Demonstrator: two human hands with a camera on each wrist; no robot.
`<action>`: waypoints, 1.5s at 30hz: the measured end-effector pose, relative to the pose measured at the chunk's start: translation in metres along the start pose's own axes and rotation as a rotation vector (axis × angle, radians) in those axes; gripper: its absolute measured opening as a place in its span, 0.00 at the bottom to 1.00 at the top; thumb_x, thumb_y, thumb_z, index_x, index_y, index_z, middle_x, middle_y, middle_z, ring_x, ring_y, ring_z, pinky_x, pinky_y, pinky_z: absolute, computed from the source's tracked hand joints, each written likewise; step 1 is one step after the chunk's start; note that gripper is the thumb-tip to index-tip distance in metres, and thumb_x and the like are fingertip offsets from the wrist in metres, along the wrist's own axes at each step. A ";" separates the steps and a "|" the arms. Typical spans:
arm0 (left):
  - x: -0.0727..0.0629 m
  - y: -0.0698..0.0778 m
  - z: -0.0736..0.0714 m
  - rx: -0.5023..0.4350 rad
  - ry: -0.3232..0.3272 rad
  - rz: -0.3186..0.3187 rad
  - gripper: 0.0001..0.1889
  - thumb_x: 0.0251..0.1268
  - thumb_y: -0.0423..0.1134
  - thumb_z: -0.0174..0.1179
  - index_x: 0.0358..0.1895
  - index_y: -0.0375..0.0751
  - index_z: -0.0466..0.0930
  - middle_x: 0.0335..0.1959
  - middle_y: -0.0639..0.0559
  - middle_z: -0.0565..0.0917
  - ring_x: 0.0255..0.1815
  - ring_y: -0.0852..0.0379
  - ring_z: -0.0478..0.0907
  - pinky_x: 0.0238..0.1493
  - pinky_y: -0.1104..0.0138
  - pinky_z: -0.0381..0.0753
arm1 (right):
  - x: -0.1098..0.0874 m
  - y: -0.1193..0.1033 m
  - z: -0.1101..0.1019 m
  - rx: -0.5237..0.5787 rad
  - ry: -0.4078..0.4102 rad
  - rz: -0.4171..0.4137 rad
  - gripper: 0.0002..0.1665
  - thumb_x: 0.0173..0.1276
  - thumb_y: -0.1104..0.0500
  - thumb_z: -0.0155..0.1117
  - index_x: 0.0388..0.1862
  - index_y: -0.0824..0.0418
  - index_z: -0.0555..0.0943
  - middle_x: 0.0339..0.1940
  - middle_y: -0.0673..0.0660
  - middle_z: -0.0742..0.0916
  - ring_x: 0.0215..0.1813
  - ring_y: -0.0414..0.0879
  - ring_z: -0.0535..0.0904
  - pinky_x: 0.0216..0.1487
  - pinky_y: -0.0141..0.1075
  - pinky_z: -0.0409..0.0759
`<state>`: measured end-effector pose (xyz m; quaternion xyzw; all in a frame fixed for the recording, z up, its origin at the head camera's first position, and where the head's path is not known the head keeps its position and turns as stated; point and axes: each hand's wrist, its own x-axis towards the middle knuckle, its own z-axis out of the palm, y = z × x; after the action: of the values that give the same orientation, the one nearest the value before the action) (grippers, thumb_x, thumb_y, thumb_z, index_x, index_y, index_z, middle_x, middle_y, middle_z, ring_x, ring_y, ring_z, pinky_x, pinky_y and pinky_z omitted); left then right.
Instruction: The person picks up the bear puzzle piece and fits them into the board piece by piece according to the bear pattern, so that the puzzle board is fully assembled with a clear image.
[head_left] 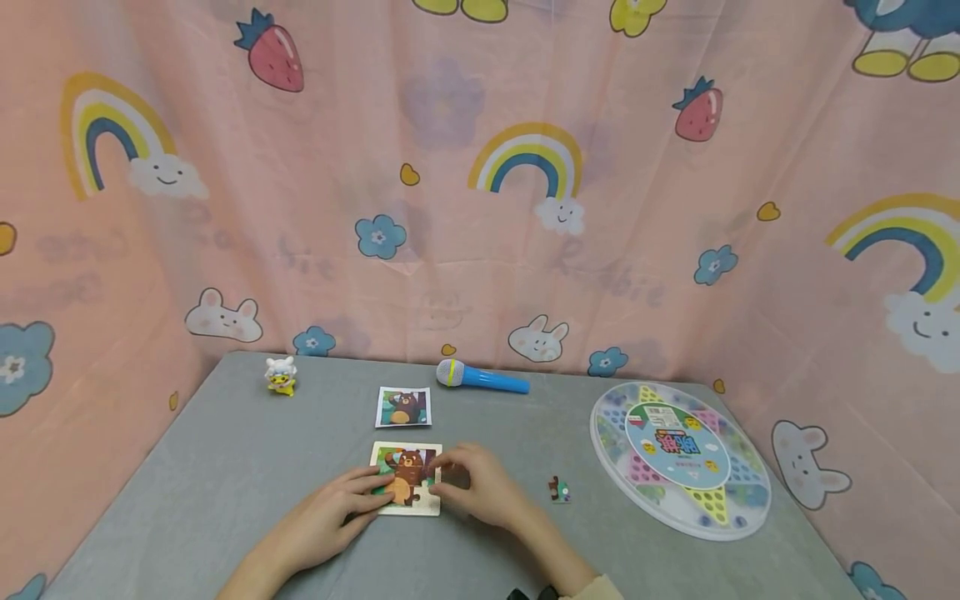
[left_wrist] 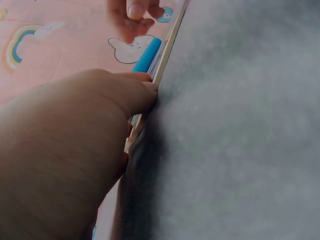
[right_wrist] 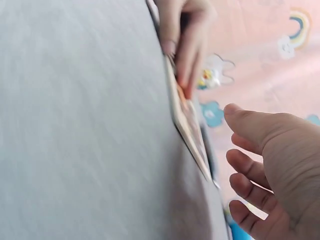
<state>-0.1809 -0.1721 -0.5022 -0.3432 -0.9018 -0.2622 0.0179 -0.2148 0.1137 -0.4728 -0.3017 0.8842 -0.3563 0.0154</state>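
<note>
A small wooden jigsaw puzzle (head_left: 408,479) of a brown bear lies on the grey table, its lower right corner showing bare wood. My left hand (head_left: 333,512) rests on its left side, fingertips on the picture; in the left wrist view the thumb is at the board's edge. At the right edge of the puzzle is my right hand (head_left: 480,487), thumb and index finger parted. The right wrist view shows this hand (right_wrist: 280,165) with fingers spread and nothing visible between them. A loose puzzle piece (head_left: 558,489) lies farther right on the table.
Behind the puzzle lies a bear picture card (head_left: 403,407). A blue toy microphone (head_left: 483,378) and a small white-and-yellow figurine (head_left: 281,376) are near the table's back edge. To the right lies a round board game (head_left: 678,458). A patterned pink curtain (head_left: 450,275) surrounds the table.
</note>
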 end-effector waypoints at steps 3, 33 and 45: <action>0.000 0.000 0.000 0.001 -0.007 -0.014 0.18 0.76 0.38 0.65 0.66 0.50 0.87 0.73 0.56 0.80 0.76 0.42 0.72 0.69 0.42 0.77 | -0.005 0.005 -0.013 -0.030 0.037 0.037 0.16 0.72 0.55 0.76 0.54 0.60 0.88 0.47 0.53 0.88 0.49 0.45 0.81 0.51 0.39 0.83; -0.001 0.000 -0.001 -0.002 -0.006 -0.020 0.19 0.76 0.37 0.66 0.66 0.49 0.86 0.72 0.55 0.80 0.76 0.41 0.73 0.69 0.43 0.78 | -0.093 0.083 -0.099 -0.122 0.300 0.213 0.19 0.68 0.56 0.78 0.55 0.61 0.88 0.46 0.53 0.89 0.47 0.43 0.81 0.45 0.35 0.81; 0.000 0.002 -0.001 -0.009 -0.010 -0.013 0.19 0.76 0.37 0.66 0.66 0.48 0.86 0.73 0.55 0.80 0.76 0.41 0.73 0.69 0.43 0.78 | -0.112 0.101 -0.091 -0.035 0.298 0.298 0.20 0.68 0.53 0.79 0.56 0.58 0.88 0.49 0.49 0.90 0.48 0.40 0.84 0.45 0.31 0.82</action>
<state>-0.1801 -0.1713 -0.5004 -0.3389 -0.9028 -0.2646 0.0101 -0.1983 0.2877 -0.4906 -0.1116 0.9176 -0.3754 -0.0681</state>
